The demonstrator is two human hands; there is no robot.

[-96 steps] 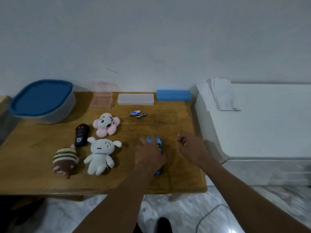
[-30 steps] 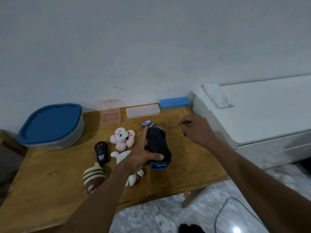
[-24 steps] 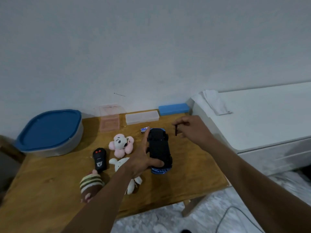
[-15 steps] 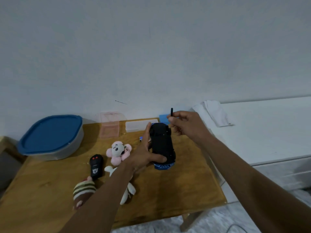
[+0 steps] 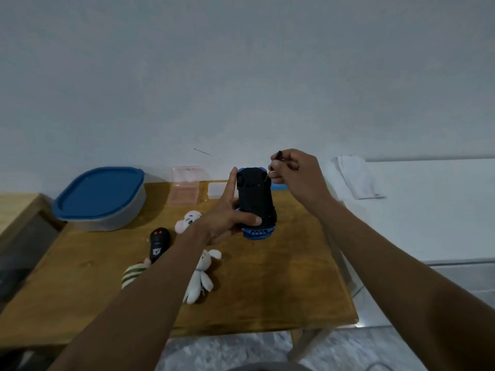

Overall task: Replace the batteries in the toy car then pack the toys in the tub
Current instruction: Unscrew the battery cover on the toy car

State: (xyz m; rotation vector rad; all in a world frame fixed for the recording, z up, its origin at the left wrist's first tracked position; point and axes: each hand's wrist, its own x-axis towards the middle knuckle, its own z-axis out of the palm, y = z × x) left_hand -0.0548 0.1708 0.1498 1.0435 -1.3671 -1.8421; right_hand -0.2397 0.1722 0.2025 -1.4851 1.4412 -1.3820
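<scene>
My left hand (image 5: 226, 219) grips the blue toy car (image 5: 255, 204) above the wooden table (image 5: 281, 290), black underside facing me, thumb across its lower part. My right hand (image 5: 294, 172) pinches a thin dark screwdriver (image 5: 273, 167) whose tip sits at the car's upper right corner. The grey tub with a blue lid (image 5: 100, 196) stands at the back left. A black remote (image 5: 159, 243), a pink plush (image 5: 188, 219), a white plush (image 5: 202, 277) and a striped plush (image 5: 132, 273) lie on the table, partly behind my left arm.
A pink clear box (image 5: 184, 188) and a clear flat box (image 5: 217, 187) stand by the wall behind the car. A white cabinet (image 5: 428, 210) with a folded cloth (image 5: 356, 178) adjoins the table's right edge. A lower wooden surface (image 5: 16, 210) lies far left.
My left hand lifted the car off the table and turned it underside up. My right hand brought the screwdriver from the table to the car's upper corner.
</scene>
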